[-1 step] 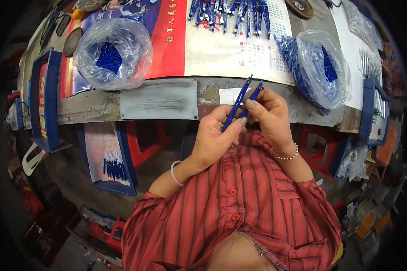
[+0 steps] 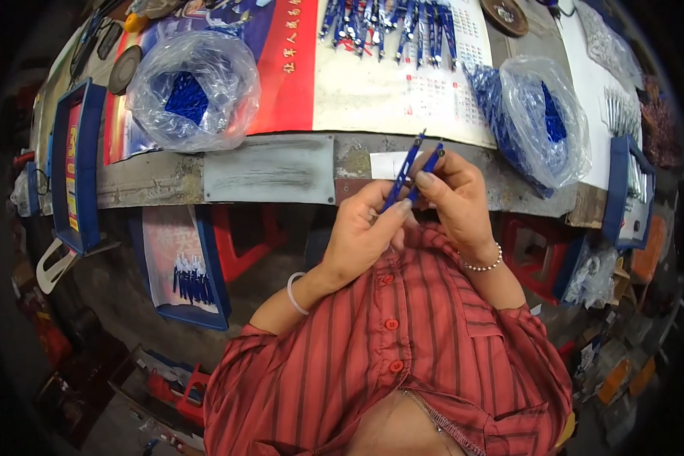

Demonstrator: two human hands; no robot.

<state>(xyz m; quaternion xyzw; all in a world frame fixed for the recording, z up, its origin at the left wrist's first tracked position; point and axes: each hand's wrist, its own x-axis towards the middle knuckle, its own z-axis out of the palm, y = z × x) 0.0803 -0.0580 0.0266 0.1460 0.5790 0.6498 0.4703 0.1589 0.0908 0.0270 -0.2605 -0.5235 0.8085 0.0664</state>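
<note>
My left hand [image 2: 363, 232] is closed around a slender blue pointed piece [image 2: 403, 173], which looks like a leg of a drawing compass. Its dark tip points up and away from me. A second, shorter-looking blue piece [image 2: 432, 161] with a small dark round fitting near its tip is pinched in my right hand [image 2: 460, 201], between thumb and fingers. The two pieces lie almost side by side, tilted the same way; my fingers hide whether they join lower down. Both hands are close together, in front of the table's near edge.
Several blue compass-like pieces [image 2: 422, 34] lie on the printed sheet [image 2: 380, 99]. Clear plastic bags of blue parts stand at left [image 2: 239, 99] and right [image 2: 509, 114]. Blue trays sit at the left edge [image 2: 89, 167], right edge [image 2: 619, 182] and below the table [image 2: 186, 315].
The table and things on it sit very slightly lower in the picture. Both hands keep their grip; the blue piece in my left hand shows less of its lower end.
</note>
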